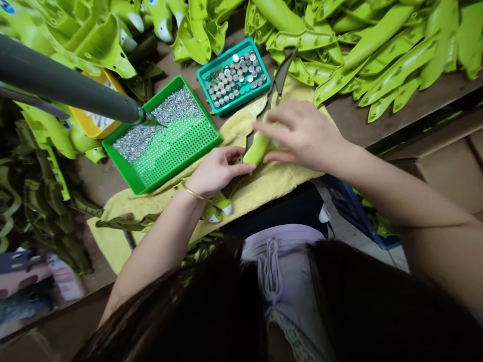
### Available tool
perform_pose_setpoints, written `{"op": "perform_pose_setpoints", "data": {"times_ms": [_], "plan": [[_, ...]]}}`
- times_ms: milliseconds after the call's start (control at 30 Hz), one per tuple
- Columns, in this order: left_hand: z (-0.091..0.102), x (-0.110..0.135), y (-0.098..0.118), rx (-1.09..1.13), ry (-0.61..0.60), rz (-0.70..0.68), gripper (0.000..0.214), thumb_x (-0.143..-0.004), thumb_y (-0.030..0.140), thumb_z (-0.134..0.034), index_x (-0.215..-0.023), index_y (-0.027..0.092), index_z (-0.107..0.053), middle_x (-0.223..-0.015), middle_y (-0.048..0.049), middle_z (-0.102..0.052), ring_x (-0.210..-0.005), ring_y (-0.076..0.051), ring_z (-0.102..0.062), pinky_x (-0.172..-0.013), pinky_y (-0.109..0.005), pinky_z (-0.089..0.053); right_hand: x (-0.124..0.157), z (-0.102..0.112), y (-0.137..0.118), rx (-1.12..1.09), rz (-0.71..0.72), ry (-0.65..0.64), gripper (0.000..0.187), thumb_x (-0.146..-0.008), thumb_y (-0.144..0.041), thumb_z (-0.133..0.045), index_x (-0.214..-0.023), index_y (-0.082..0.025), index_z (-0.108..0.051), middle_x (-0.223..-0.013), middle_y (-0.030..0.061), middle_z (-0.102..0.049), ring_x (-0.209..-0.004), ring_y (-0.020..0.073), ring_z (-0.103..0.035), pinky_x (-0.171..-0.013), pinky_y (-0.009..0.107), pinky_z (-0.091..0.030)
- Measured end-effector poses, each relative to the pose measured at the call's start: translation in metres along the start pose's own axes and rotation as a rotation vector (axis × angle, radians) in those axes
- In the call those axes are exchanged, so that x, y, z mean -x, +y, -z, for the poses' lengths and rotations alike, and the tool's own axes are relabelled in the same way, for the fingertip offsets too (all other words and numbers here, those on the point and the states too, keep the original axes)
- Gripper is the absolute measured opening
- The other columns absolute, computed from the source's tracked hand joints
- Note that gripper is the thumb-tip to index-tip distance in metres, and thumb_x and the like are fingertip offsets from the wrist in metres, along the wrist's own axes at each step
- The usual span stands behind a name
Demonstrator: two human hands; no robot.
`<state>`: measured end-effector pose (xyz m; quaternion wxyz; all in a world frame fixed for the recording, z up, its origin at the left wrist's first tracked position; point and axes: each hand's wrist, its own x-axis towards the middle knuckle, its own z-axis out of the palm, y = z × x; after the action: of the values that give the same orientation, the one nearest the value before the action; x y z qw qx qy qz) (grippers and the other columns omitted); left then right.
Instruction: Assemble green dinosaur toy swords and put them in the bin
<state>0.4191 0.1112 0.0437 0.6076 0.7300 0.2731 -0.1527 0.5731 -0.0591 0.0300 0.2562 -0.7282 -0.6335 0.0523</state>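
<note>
My left hand (221, 168) pinches the near end of a curved light-green plastic toy part (257, 149) between thumb and fingers. Over the far end of that part is my right hand (302, 133), slightly blurred, with fingers and thumb stretched apart around it. A dark olive strip-like piece (281, 78) lies beyond the hands, partly covered by them. Under my left wrist, a green toy piece with white tips (217, 207) shows in part. Both hands are above a yellow cloth (294, 171).
A green perforated basket (173, 158) holds small metal screws; a teal tray (236, 75) holds round silvery discs. A grey power-driver-like tube (75, 75) slants in from the left. Green shells (381, 50) pile up at the back right, olive pieces (53, 216) at left.
</note>
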Motion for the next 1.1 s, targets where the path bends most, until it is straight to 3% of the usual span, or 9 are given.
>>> {"op": "perform_pose_setpoints", "data": {"times_ms": [67,133,233,367,500,633,800,967,1100], "plan": [[0.000,0.004,0.004,-0.067,0.066,-0.040,0.045,-0.065,0.044,-0.077,-0.096,0.013,-0.068,-0.086,-0.0025,-0.065,-0.073,-0.015,-0.054,-0.066,-0.026,-0.042,0.006,-0.008,-0.011,-0.316,-0.354,0.128,0.056,-0.088,-0.058,-0.053,-0.124,-0.016,-0.056,-0.110,0.0116,-0.067,-0.104,0.0254,-0.063,-0.090,0.046,-0.052],[-0.002,0.007,0.010,-0.135,0.111,-0.081,0.050,-0.067,0.047,-0.075,-0.103,0.013,-0.066,-0.091,-0.0040,-0.066,-0.078,-0.018,-0.055,-0.068,-0.028,-0.043,0.007,-0.022,-0.023,-0.737,-0.619,0.157,0.059,-0.083,-0.064,-0.055,-0.115,-0.014,-0.059,-0.097,0.0101,-0.070,-0.090,0.0216,-0.066,-0.081,0.040,-0.055],[-0.005,0.009,0.017,-0.204,0.139,-0.142,0.048,-0.067,0.048,-0.074,-0.101,0.015,-0.064,-0.084,-0.0020,-0.063,-0.077,-0.018,-0.053,-0.070,-0.029,-0.044,0.000,-0.041,-0.036,-1.219,-0.722,0.120,0.054,-0.071,-0.061,-0.071,-0.101,-0.016,-0.065,-0.099,0.0080,-0.073,-0.091,0.0199,-0.067,-0.084,0.036,-0.056],[-0.007,0.010,0.021,-0.161,0.156,-0.168,0.041,-0.065,0.045,-0.076,-0.091,0.018,-0.062,-0.076,0.0007,-0.059,-0.071,-0.016,-0.051,-0.066,-0.029,-0.043,-0.009,-0.043,-0.044,-1.530,-0.764,0.213,0.050,-0.051,-0.046,-0.087,-0.089,-0.019,-0.068,-0.096,0.0041,-0.075,-0.093,0.0197,-0.069,-0.091,0.035,-0.055],[-0.007,0.012,0.022,-0.098,0.144,-0.156,0.040,-0.061,0.045,-0.079,-0.086,0.018,-0.062,-0.074,0.0011,-0.058,-0.068,-0.015,-0.050,-0.062,-0.028,-0.041,-0.009,-0.039,-0.050,-1.617,-0.814,0.279,0.048,-0.043,-0.039,-0.090,-0.083,-0.020,-0.069,-0.089,0.0022,-0.075,-0.087,0.0195,-0.069,-0.087,0.035,-0.056],[-0.004,0.012,0.023,-0.080,0.125,-0.138,0.041,-0.059,0.046,-0.081,-0.083,0.019,-0.062,-0.073,0.0010,-0.058,-0.068,-0.016,-0.050,-0.061,-0.028,-0.041,-0.006,-0.048,-0.055,-1.608,-0.811,0.342,0.046,-0.047,-0.039,-0.089,-0.083,-0.021,-0.069,-0.093,0.0025,-0.074,-0.084,0.0182,-0.068,-0.082,0.033,-0.056],[0.005,0.010,0.017,-0.138,0.070,-0.091,0.049,-0.062,0.050,-0.079,-0.095,0.018,-0.061,-0.081,-0.0006,-0.059,-0.074,-0.017,-0.052,-0.068,-0.030,-0.044,-0.009,-0.044,-0.037,-1.407,-0.723,0.131,0.044,-0.059,-0.046,-0.084,-0.090,-0.018,-0.068,-0.087,0.0022,-0.071,-0.083,0.0158,-0.065,-0.078,0.029,-0.052],[0.016,0.006,0.023,-0.251,-0.094,-0.095,0.042,-0.068,0.052,-0.074,-0.088,0.018,-0.058,-0.081,0.0009,-0.055,-0.071,-0.014,-0.049,-0.064,-0.027,-0.043,-0.015,-0.023,-0.012,-1.289,-0.699,0.255,0.046,-0.068,-0.060,-0.074,-0.068,-0.019,-0.053,-0.057,-0.0066,-0.048,-0.052,0.0058,-0.042,-0.048,0.021,-0.034],[0.014,-0.007,0.045,-0.347,-0.170,-0.102,0.042,-0.065,0.051,-0.077,-0.084,0.019,-0.057,-0.068,0.0041,-0.047,-0.062,-0.013,-0.043,-0.055,-0.025,-0.036,-0.017,-0.017,-0.006,-1.382,-0.751,0.197,0.055,-0.070,-0.071,-0.065,-0.064,-0.022,-0.040,-0.049,-0.0104,-0.032,-0.042,0.0043,-0.026,-0.040,0.022,-0.019]]}}
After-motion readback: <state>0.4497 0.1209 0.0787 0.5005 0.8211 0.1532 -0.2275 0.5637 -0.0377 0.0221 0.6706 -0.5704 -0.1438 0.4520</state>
